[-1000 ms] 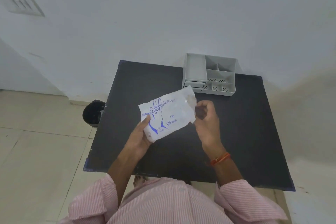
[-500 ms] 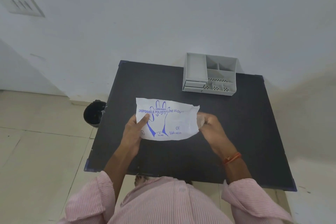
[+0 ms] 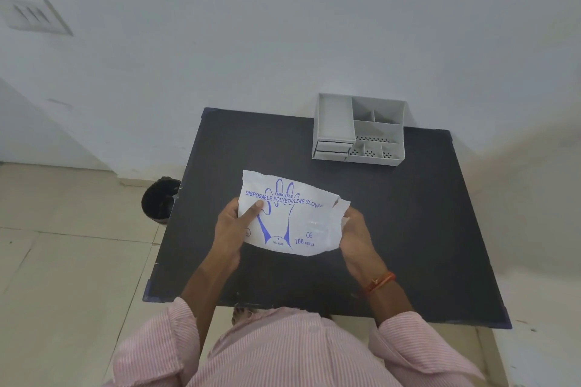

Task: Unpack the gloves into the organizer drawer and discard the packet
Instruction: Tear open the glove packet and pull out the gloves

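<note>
A white glove packet [image 3: 298,220] with blue print of a hand and the words "disposable polyethylene gloves" is held flat above the black table [image 3: 424,229]. My left hand [image 3: 234,229] grips its left edge, thumb on the printed face. My right hand [image 3: 356,234] pinches its right end, which looks torn or crumpled at the top corner. The grey organizer [image 3: 360,130] stands at the table's far edge, with open compartments on top and two small drawers [image 3: 333,149] at its front left, both closed.
A dark waste bin [image 3: 160,199] stands on the tiled floor just left of the table. A white wall rises behind the table. My pink striped sleeves fill the bottom of the view.
The packet has turned from a tilted, partly folded pose to lying flat with its print facing up. My right hand dropped from the packet's upper right corner to its right end.
</note>
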